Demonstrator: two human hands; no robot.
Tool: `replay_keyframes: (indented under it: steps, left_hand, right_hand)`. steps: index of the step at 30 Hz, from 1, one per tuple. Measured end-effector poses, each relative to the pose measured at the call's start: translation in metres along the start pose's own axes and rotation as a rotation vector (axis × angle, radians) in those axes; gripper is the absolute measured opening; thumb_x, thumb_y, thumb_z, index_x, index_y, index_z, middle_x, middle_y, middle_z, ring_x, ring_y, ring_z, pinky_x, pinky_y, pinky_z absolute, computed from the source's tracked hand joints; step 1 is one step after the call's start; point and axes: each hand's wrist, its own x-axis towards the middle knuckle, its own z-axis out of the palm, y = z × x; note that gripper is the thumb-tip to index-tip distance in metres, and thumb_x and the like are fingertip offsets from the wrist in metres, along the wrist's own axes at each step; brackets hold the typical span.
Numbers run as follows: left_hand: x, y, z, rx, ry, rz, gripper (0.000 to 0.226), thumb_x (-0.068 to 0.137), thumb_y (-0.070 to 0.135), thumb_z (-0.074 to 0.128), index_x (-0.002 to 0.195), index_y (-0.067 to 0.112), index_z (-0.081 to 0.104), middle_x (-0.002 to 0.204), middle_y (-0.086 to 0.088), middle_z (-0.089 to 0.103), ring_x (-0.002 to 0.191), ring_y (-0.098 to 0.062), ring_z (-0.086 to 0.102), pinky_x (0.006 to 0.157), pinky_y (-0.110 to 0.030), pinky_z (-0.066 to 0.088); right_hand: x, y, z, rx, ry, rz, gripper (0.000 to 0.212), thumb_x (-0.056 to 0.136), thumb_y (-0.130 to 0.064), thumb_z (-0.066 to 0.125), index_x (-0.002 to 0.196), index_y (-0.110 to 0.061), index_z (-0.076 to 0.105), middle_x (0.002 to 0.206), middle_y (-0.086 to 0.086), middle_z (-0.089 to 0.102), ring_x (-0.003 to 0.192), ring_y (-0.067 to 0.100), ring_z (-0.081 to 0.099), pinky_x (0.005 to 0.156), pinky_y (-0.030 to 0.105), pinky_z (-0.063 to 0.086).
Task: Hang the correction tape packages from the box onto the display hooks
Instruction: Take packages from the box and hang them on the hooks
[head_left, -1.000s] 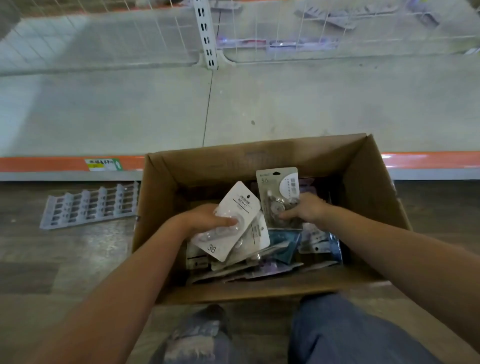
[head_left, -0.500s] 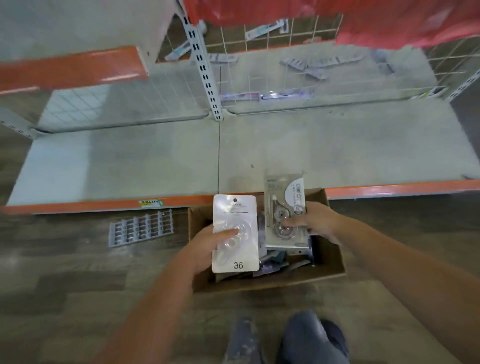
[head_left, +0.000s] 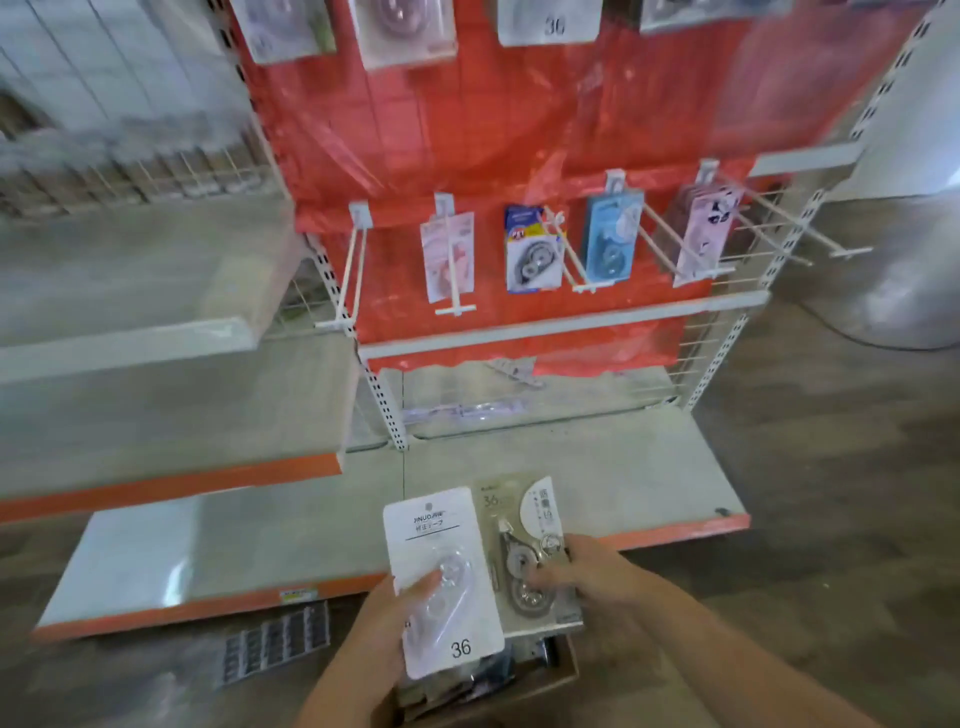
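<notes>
White correction tape package (head_left: 444, 582) pinched by left hand (head_left: 387, 631), grey package (head_left: 535, 556) gripped by right hand (head_left: 592, 579), both above cardboard box (head_left: 563, 675), display hooks (head_left: 454, 260) beyond

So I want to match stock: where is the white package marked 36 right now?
In the head view, low centre, the white package marked 36 is held by the left hand, overlapping the grey package in the right hand, above the box.

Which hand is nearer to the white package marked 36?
Left. The left hand grips the white package marked 36 itself, thumb across its front. The right hand is just beside it, holding the grey package that sits partly behind the white one.
</notes>
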Motion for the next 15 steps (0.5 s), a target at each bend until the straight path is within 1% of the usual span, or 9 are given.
replay_keyframes:
  steps: [2, 4, 6, 7, 8, 9, 10, 12, 15]
  left_hand:
    - [-0.018, 0.024, 0.021, 0.034, 0.046, 0.078, 0.09, 0.038, 0.032, 0.096, 0.117, 0.007, 0.063, 0.112, -0.015, 0.069, 0.103, -0.035, 0.066, 0.087, -0.047, 0.051]
    - [-0.036, 0.047, 0.041, 0.071, 0.087, 0.163, 0.08, 0.051, 0.023, 0.088, 0.122, 0.001, 0.059, 0.111, -0.017, 0.069, 0.1, -0.034, 0.067, 0.081, -0.042, 0.055]
    - [-0.052, 0.067, 0.062, 0.072, 0.083, 0.223, 0.066, 0.065, 0.017, 0.083, 0.122, -0.005, 0.058, 0.104, -0.019, 0.071, 0.09, -0.03, 0.071, 0.068, -0.035, 0.058]
    - [-0.061, 0.076, 0.072, 0.079, 0.09, 0.249, 0.064, 0.066, 0.02, 0.085, 0.118, -0.009, 0.058, 0.093, -0.017, 0.073, 0.081, -0.026, 0.073, 0.062, -0.029, 0.057]
    - [-0.069, 0.085, 0.082, 0.088, 0.113, 0.27, 0.072, 0.06, 0.029, 0.088, 0.112, -0.011, 0.06, 0.082, -0.013, 0.074, 0.072, -0.02, 0.073, 0.057, -0.025, 0.056]
    - [-0.075, 0.093, 0.09, 0.091, 0.116, 0.288, 0.083, 0.05, 0.039, 0.092, 0.11, -0.01, 0.061, 0.08, -0.01, 0.075, 0.071, -0.018, 0.073, 0.06, -0.025, 0.056]
    - [-0.081, 0.1, 0.096, 0.08, 0.098, 0.309, 0.088, 0.047, 0.041, 0.092, 0.114, -0.006, 0.061, 0.088, -0.009, 0.075, 0.079, -0.019, 0.073, 0.069, -0.03, 0.057]
    - [-0.09, 0.116, 0.106, 0.064, 0.08, 0.365, 0.072, 0.061, 0.027, 0.086, 0.124, 0.004, 0.059, 0.106, -0.01, 0.072, 0.096, -0.027, 0.07, 0.082, -0.041, 0.056]
    - [-0.097, 0.144, 0.113, 0.054, 0.096, 0.472, 0.046, 0.074, 0.016, 0.076, 0.117, 0.007, 0.062, 0.107, -0.012, 0.072, 0.095, -0.028, 0.07, 0.074, -0.035, 0.058]
  right_hand:
    - [-0.024, -0.023, -0.006, -0.016, 0.017, -0.056, 0.036, 0.073, -0.019, 0.078, 0.107, -0.012, 0.068, 0.102, 0.0, 0.074, 0.096, 0.017, 0.069, 0.086, 0.028, 0.054]
    - [-0.043, -0.042, -0.013, 0.011, 0.025, -0.108, 0.044, 0.068, -0.021, 0.079, 0.108, -0.007, 0.068, 0.105, 0.007, 0.073, 0.101, 0.024, 0.068, 0.093, 0.036, 0.052]
    - [-0.061, -0.062, -0.02, 0.034, 0.035, -0.157, 0.047, 0.065, -0.021, 0.082, 0.108, -0.007, 0.069, 0.105, 0.009, 0.072, 0.1, 0.026, 0.068, 0.096, 0.042, 0.05]
    - [-0.07, -0.07, -0.023, 0.032, 0.037, -0.183, 0.046, 0.065, -0.021, 0.084, 0.107, -0.008, 0.069, 0.104, 0.009, 0.073, 0.099, 0.026, 0.069, 0.096, 0.043, 0.05]
    - [-0.078, -0.079, -0.026, 0.021, 0.04, -0.215, 0.045, 0.066, -0.022, 0.084, 0.107, -0.009, 0.069, 0.103, 0.008, 0.073, 0.099, 0.025, 0.069, 0.096, 0.044, 0.051]
    - [-0.086, -0.087, -0.029, 0.008, 0.044, -0.25, 0.046, 0.066, -0.025, 0.084, 0.107, -0.01, 0.069, 0.104, 0.009, 0.073, 0.099, 0.026, 0.069, 0.096, 0.044, 0.051]
    - [-0.092, -0.095, -0.032, -0.001, 0.046, -0.29, 0.05, 0.064, -0.029, 0.085, 0.107, -0.009, 0.069, 0.105, 0.011, 0.072, 0.101, 0.028, 0.068, 0.096, 0.045, 0.05]
    - [-0.101, -0.11, -0.039, 0.011, 0.04, -0.354, 0.054, 0.063, -0.027, 0.086, 0.108, -0.006, 0.067, 0.106, 0.014, 0.071, 0.102, 0.031, 0.067, 0.093, 0.042, 0.052]
    - [-0.109, -0.136, -0.046, 0.029, 0.03, -0.437, 0.037, 0.075, -0.008, 0.075, 0.111, -0.004, 0.065, 0.104, 0.014, 0.072, 0.099, 0.031, 0.068, 0.09, 0.041, 0.054]
